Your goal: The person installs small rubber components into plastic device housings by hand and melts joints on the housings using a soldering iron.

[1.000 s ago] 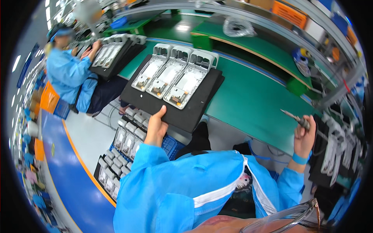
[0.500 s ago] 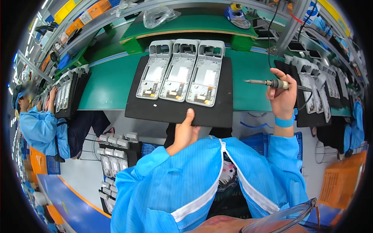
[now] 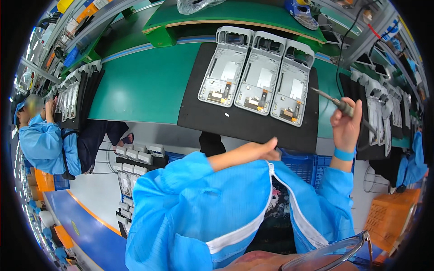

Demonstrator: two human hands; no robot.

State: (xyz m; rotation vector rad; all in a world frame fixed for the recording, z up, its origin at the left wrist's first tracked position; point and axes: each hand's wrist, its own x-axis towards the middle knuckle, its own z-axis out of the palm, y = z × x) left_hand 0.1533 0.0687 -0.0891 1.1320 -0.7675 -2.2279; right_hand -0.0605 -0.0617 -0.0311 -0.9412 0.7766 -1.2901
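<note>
My right hand [image 3: 347,124] is raised at the right of the board, fingers closed round a soldering iron [image 3: 345,107]. Its metal tip points up and left, close to the rightmost housing. On the black foam board [image 3: 203,115] three grey device housings [image 3: 259,74] lie side by side, open faces up, with small flex parts near their lower ends. My left hand [image 3: 253,152] is just in front of the board's near edge, thumb stretched out, holding nothing that shows; its other fingers are partly hidden.
The board rests on a green bench [image 3: 135,97] and overhangs its front edge. More housings [image 3: 379,113] stand on boards at the right. A co-worker [image 3: 43,140] sits at the left. A raised green shelf [image 3: 226,19] and a hanging cord [image 3: 342,54] are at the back.
The board with its housings appears further right in view, turned slightly clockwise. My left hand has come off the board's near edge. The soldering iron's tip now tilts upward, nearer the housings.
</note>
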